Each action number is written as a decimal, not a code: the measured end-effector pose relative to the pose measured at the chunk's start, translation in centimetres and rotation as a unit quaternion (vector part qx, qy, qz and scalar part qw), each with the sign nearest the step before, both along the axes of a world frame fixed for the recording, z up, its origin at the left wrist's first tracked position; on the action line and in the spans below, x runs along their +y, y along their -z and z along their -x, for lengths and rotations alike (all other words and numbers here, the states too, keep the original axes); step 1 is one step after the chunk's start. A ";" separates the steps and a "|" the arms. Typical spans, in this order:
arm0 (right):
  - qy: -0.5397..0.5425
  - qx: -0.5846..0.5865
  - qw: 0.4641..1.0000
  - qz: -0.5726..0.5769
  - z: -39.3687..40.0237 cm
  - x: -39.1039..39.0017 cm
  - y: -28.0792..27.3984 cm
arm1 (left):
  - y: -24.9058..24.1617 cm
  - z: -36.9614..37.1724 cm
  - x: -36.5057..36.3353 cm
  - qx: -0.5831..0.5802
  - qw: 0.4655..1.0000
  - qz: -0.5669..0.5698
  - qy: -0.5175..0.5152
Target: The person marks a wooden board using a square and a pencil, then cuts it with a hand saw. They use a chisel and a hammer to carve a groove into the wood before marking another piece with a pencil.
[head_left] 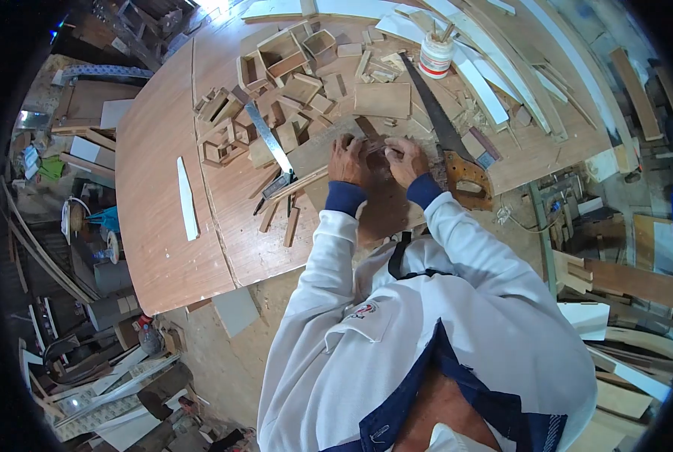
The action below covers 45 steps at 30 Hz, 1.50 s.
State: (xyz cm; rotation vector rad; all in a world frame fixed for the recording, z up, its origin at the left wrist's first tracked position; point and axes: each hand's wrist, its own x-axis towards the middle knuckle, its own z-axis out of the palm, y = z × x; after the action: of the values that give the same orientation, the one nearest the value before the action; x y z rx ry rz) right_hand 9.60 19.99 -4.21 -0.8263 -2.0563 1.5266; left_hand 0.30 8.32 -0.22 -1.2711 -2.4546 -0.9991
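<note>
My left hand (347, 160) rests over the work table with its fingers curled, beside a dark wooden strip (367, 127). Close on its right, my right hand (406, 161) has thumb and fingertips pinched together. Whatever sits between the fingers is too small or hidden to make out. Just right of that hand lies a handsaw (436, 113), its wooden handle toward me. A try square (268, 137) with a metal blade is to the left, near thin wood sticks (292, 227). Small wooden frames (282, 53) and cut blocks (300, 90) are spread beyond both hands.
A white tub (436, 57) with sticks in it stands at the back. Long white-faced boards (494, 45) line the table's far right. A white strip (187, 197) lies on the table (152, 241) at left. Offcuts (118, 392) clutter the floor.
</note>
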 end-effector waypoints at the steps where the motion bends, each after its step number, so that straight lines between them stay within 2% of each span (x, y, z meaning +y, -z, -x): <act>1: -0.018 -0.032 0.999 -0.024 0.0 0.1 -0.2 | 0.8 0.6 -0.1 0.006 1.000 0.029 0.002; 2: -0.013 -0.031 0.999 -0.022 -0.1 0.0 -0.4 | 1.6 1.0 0.0 0.013 0.998 0.058 0.004; 4: -0.050 -0.109 0.989 -0.082 -0.3 -0.8 -3.2 | 0.9 0.5 -0.1 -0.012 0.997 0.077 0.004; 5: -0.049 -0.089 0.991 -0.092 0.0 -0.8 -2.2 | 0.6 0.2 -0.1 -0.039 0.995 0.093 -0.002; 9: -0.030 -0.107 0.991 -0.071 -0.3 -0.9 -2.7 | 1.2 0.2 0.0 -0.022 0.996 0.089 -0.009; 12: -0.035 -0.070 0.996 -0.031 -0.3 -0.6 -2.4 | 2.0 0.6 -0.2 -0.017 0.995 0.100 -0.001; 14: -0.034 -0.111 0.993 -0.017 -0.5 -0.6 -3.5 | 2.0 0.5 -0.2 -0.027 0.996 0.081 0.013; 17: -0.024 -0.115 0.993 0.002 -0.5 -0.6 -4.2 | 1.4 0.2 -0.1 -0.028 0.996 0.082 0.010; 20: -0.023 -0.072 0.997 0.011 -0.2 -0.6 -2.5 | 0.2 -0.4 0.2 -0.018 0.995 0.097 0.011; 24: -0.018 -0.080 0.997 0.001 -0.1 -0.7 -1.9 | 0.3 -0.3 0.4 -0.040 0.994 0.105 0.016; 30: -0.009 -0.034 0.999 -0.022 0.3 -0.6 -1.1 | 0.7 -0.2 0.3 -0.039 0.994 0.100 0.025; 32: -0.008 -0.063 0.998 0.018 1.0 -0.5 -1.3 | 1.7 0.2 0.2 -0.015 0.996 0.087 0.023; 35: 0.025 -0.123 0.992 -0.008 1.9 -0.8 -1.1 | 1.4 0.7 -0.1 -0.027 0.991 0.126 0.047; 39: 0.008 -0.145 0.989 -0.026 1.8 -0.6 -3.2 | 1.2 0.9 -1.7 -0.036 0.997 0.070 0.012; 41: 0.007 -0.129 0.992 -0.017 1.6 -0.6 -3.3 | 1.2 1.2 -2.9 -0.094 0.995 0.046 0.004; 45: -0.016 -0.130 0.991 -0.004 1.7 -0.2 -3.2 | 0.6 1.3 -3.8 -0.090 0.996 0.007 0.008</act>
State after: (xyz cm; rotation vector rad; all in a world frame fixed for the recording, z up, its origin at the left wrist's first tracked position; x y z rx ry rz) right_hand 7.86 19.75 -1.00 -1.0406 -2.2664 1.4914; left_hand -1.03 4.57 -0.87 -1.2573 -2.5912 -1.1495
